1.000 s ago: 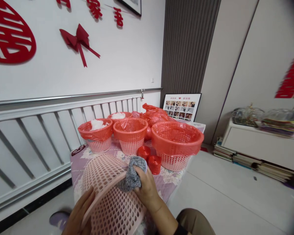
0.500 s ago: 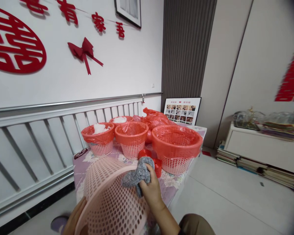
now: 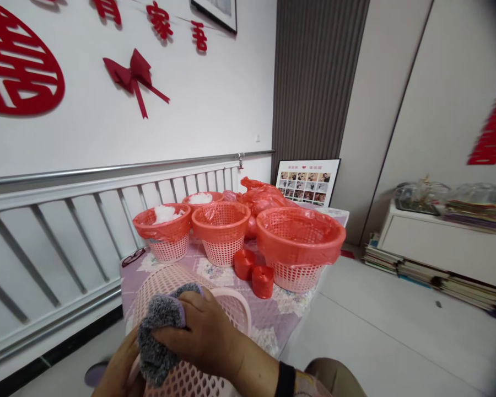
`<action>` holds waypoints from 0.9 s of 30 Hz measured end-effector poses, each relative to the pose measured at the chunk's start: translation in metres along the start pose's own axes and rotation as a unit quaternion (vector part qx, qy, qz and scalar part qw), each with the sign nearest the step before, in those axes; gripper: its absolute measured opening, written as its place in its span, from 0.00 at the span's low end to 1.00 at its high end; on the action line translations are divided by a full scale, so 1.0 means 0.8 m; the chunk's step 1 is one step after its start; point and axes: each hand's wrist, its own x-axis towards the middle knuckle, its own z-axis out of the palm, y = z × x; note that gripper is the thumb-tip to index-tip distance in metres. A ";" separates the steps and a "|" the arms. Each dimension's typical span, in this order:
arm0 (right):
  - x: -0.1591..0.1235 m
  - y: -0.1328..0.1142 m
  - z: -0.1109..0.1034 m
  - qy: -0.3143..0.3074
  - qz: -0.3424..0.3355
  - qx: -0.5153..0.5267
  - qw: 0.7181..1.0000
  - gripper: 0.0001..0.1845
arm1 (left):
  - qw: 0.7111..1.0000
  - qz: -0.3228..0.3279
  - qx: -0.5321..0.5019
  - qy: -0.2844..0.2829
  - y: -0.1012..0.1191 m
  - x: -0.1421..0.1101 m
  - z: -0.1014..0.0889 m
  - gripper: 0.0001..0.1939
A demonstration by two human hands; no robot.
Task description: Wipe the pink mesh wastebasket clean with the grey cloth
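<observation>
At the near end of the counter (image 3: pixel 268 317), your basket (image 3: pixel 161 278) lies tipped over, its mouth toward you. Your left hand (image 3: pixel 119 361) holds the rim at the lower left, its fingers closed over the edge and partly hidden behind the cloth (image 3: pixel 159 342). Your right hand (image 3: pixel 209 331) reaches across the mouth, its fingers pinching that grey cloth, which is bunched close by your left hand; whether the two touch, I cannot tell. Past the right side of the rim, you have a strip of flowered counter before two red rolls (image 3: pixel 263 281), side by side. Just behind them, the big basket (image 3: pixel 297 278) stands near the counter's right edge, red lining (image 3: pixel 300 251) folded over its rim. The middle basket (image 3: pixel 221 226) and the left basket (image 3: pixel 167 251) stand farther off, a narrow gap between them. On your left, space is tight: the glasses (image 3: pixel 133 257) lie right at the edge, with the radiator (image 3: pixel 86 192) near. On your right, beyond the edge, your knee (image 3: pixel 330 372) sits low and the floor (image 3: pixel 367 331) spreads toward the cabinet (image 3: pixel 438 242).
</observation>
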 end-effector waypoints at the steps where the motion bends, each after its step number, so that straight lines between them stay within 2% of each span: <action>1: -0.002 0.004 -0.003 0.020 -0.011 0.000 1.000 0.05 | 1.000 0.006 0.005 -0.006 -0.001 -0.001 0.000 0.20; 3: -0.010 0.015 -0.010 0.057 -0.025 -0.010 0.998 0.06 | 0.999 0.019 0.016 -0.027 -0.004 -0.004 0.001 0.21; 5: -0.022 0.028 -0.015 0.071 0.002 -0.028 0.997 0.08 | 0.998 0.036 0.025 -0.036 -0.007 -0.008 0.002 0.25; 8: -0.050 0.046 -0.017 0.074 0.049 -0.016 0.996 0.15 | 0.998 0.053 0.029 -0.016 -0.012 -0.011 0.003 0.33; 11: -0.084 0.061 -0.009 0.099 0.094 0.006 0.991 0.23 | 0.998 0.055 0.028 -0.013 -0.013 -0.011 0.004 0.34; 17: -0.160 0.079 0.020 0.137 0.244 0.000 0.960 0.37 | 0.999 0.043 0.023 -0.001 -0.011 -0.017 0.003 0.33; 20: -0.195 0.076 0.033 0.146 0.356 0.040 0.922 0.36 | 1.000 0.017 0.015 -0.016 -0.013 -0.024 0.003 0.33; 22: -0.210 0.069 0.040 0.151 0.441 0.083 0.881 0.33 | 1.000 -0.009 0.007 -0.024 -0.015 -0.029 0.003 0.32; 25: -0.214 0.058 0.043 0.162 0.544 0.161 0.807 0.32 | 0.998 -0.058 -0.010 -0.025 -0.016 -0.036 0.004 0.29; 27: -0.203 0.056 0.040 0.172 0.572 0.207 0.775 0.33 | 0.995 -0.091 -0.032 -0.026 -0.014 -0.042 0.005 0.28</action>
